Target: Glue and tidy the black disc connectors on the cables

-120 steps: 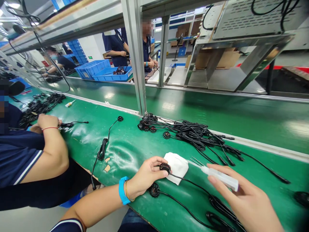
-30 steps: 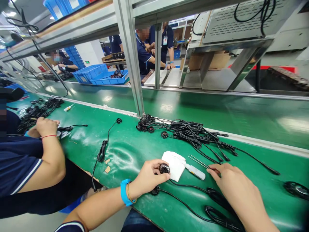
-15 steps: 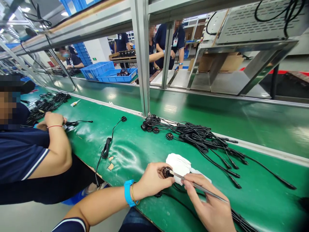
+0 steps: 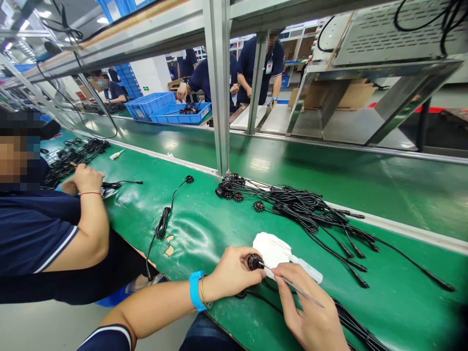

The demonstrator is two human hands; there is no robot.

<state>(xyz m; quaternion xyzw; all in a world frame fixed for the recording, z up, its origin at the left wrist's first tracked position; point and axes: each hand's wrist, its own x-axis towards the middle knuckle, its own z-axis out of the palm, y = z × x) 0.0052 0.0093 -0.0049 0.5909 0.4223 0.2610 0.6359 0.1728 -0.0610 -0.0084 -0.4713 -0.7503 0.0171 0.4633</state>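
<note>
My left hand (image 4: pixel 231 273), with a blue wristband, pinches a small round black part (image 4: pixel 253 262) on the end of a black cable, low over the green bench (image 4: pixel 190 219). My right hand (image 4: pixel 310 317) grips thin metal tweezers (image 4: pixel 292 285), whose tips touch the round part. A folded white cloth (image 4: pixel 271 246) lies just behind the part. A white squeeze tube (image 4: pixel 309 272) rests beside the cloth, by my right fingers.
A tangle of black cables with round ends (image 4: pixel 303 207) lies further back on the bench. A single coiled cable (image 4: pixel 163 224) lies to the left. A seated co-worker's arm (image 4: pixel 86 214) rests on the bench at left. A metal post (image 4: pixel 219 87) stands behind.
My right hand put the white tube down beside the cloth, picked up the tweezers and brought their tips to the round part in my left hand.
</note>
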